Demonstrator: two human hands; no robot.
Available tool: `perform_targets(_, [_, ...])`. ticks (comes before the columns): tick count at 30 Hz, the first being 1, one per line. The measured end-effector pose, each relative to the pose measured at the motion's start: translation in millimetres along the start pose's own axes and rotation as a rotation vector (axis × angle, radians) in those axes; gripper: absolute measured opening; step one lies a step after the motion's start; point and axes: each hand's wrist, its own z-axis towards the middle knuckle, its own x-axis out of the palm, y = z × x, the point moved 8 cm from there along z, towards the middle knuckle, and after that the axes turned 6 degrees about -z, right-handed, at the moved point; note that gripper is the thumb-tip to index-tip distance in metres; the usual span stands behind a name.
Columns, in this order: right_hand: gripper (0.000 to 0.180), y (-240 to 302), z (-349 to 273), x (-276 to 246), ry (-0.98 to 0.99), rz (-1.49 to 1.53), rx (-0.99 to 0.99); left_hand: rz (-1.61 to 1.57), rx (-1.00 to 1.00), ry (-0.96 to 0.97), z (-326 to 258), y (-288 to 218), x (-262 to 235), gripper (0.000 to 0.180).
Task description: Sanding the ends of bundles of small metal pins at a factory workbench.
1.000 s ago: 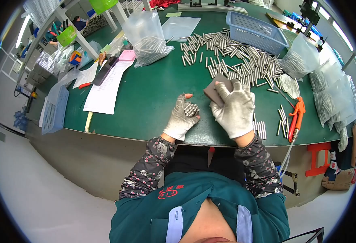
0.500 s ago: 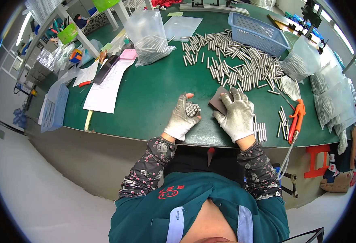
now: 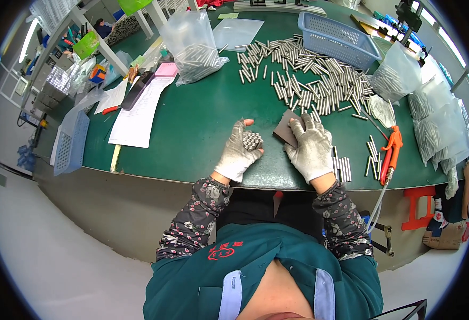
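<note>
My left hand, in a worn grey-white glove with bare fingertips, is closed around a bundle of metal pins whose round ends face up. To its right, my right hand, gloved alike, grips a brown rectangular block at the block's right side. The block's underside is hidden. Beyond my right hand spreads a large heap of loose metal pins. A short row of pins lies beside my right wrist, and several more pins lie farther right.
An orange air gun with a hose lies near the right edge. Bags of pins stand at the far right, another bag at the back left. A blue basket sits behind the heap. Papers lie on the left.
Hardly anything differs. The whole view has shifted slightly; both hands keep their holds on the pin bundle and the block.
</note>
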Motion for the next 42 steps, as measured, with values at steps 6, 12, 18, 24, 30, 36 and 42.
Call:
perform_targets(6, [0.047,19,5,-44,-0.111,0.199,-0.029,-0.062,0.008,0.015,0,4,0,0.068])
perform_targets(12, [0.031,33,24,-50,-0.114,0.038,-0.014,-0.487,-0.002,-0.009,-2,-4,9,0.069])
perform_targets(18, [0.033,12,15,-26,-0.120,0.052,-0.026,0.011,0.028,0.002,-3,-7,2,0.072])
perform_targets(24, [0.042,12,3,-20,-0.079,0.045,-0.026,0.022,0.049,0.014,2,-13,4,0.072])
perform_targets(30, [0.042,29,-30,-44,-0.214,0.232,-0.163,-0.219,0.002,0.025,-3,3,4,0.060])
perform_targets(36, [0.019,51,-56,-42,-0.234,0.365,-0.347,-0.410,0.071,-0.056,-1,3,-17,0.042])
perform_targets(42, [0.024,53,-44,-40,-0.206,0.442,-0.313,0.201,0.187,0.036,-9,-15,-2,0.042])
